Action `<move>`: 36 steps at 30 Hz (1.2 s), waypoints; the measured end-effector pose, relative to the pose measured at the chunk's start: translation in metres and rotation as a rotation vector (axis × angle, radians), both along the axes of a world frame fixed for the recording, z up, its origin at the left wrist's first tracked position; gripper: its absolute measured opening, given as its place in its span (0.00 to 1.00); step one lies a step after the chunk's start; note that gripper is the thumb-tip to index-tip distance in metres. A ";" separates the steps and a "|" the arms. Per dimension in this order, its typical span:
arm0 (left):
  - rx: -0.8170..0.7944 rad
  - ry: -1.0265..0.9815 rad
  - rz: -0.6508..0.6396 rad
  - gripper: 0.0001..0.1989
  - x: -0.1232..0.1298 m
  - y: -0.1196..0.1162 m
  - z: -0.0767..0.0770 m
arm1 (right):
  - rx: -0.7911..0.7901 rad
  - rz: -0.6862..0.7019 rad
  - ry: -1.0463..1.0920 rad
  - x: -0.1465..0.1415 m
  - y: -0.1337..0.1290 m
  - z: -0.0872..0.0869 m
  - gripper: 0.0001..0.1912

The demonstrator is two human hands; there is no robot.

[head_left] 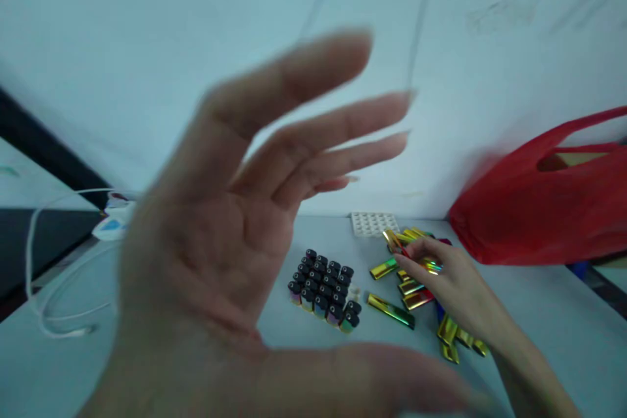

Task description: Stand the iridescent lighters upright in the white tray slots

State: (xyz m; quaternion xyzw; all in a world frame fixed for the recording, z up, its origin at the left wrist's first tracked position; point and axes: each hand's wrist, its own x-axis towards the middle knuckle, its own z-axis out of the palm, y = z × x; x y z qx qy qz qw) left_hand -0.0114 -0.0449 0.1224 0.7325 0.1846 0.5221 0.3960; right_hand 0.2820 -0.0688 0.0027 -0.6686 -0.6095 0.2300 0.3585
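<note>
My left hand [215, 228] is raised close to the camera, its fingers spread and its thumb stretched out below, with nothing in it. Over a heap of shiny metallic casings [418, 299] is my right hand [443, 271]. Thumb and forefinger are pinched on a shiny gold-and-red casing [390, 239], tilted above the heap's far left side. A gold-and-green casing [390, 311] lies apart, left of the heap. Beside it stand several black-topped pieces with shiny sides [321, 284] in tight rows, with bare white spots of their holder [353, 291] showing at the right.
A white tray with rows of holes [375, 223] lies near the wall. At the right sits a red bag [543, 199] with its handles up. A white cable [36, 281] loops over the table [313, 366] at the left. The wall [441, 78] closes the back.
</note>
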 end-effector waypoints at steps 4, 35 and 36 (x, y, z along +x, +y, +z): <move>-0.117 0.107 -0.045 0.53 -0.013 0.030 -0.045 | 0.053 -0.020 0.207 -0.011 0.003 0.000 0.20; -0.518 0.520 -0.212 0.49 -0.053 0.066 -0.144 | -0.218 0.242 1.183 -0.064 0.004 -0.016 0.35; -0.520 0.520 -0.208 0.49 -0.053 0.067 -0.145 | -0.222 0.244 1.173 -0.065 0.004 -0.017 0.35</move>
